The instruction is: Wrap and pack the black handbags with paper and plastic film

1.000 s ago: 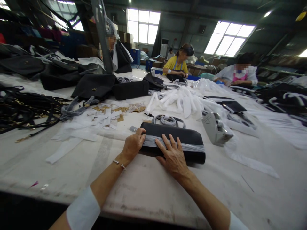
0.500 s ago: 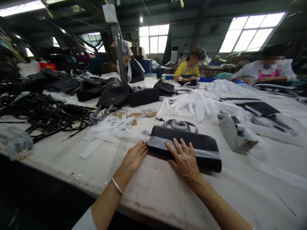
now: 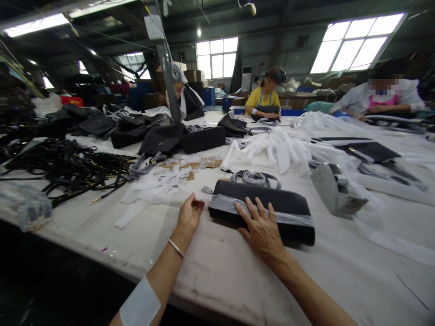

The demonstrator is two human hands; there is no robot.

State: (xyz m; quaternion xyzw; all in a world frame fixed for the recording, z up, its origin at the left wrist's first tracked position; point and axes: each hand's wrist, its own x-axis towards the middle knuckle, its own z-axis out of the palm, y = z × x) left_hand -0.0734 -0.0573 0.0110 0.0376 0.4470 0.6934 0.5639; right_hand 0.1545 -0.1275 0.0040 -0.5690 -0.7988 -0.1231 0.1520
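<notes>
A pale table is stretching beneath the fingers of both hands. Beyond the left fingers and far to their left, a tangle of black straps is sprawling; well ahead of the right fingers, white strips are lying in a loose pile. The black bag is lying directly under the right fingers, its left end sitting just to the right of the left fingertips. It is looking smooth and dull, with rounded edges, and is slanting so that its right end is coming nearer the wearer. The right hand is resting flat on it, fingers spreading wide and pointing away, thumb angling left, gripping nothing. The left hand is reaching up from the lower left with its fingers curling inward; whether they are pinching anything, I cannot tell. To the right of the right fingers, a grey angular device is standing near the bag. Just beyond those fingertips, a grey-wrapped coil is lying. Under them, a translucent grey band is running along the bag. Below the left fingers, a silvery bracelet is circling the wrist.
</notes>
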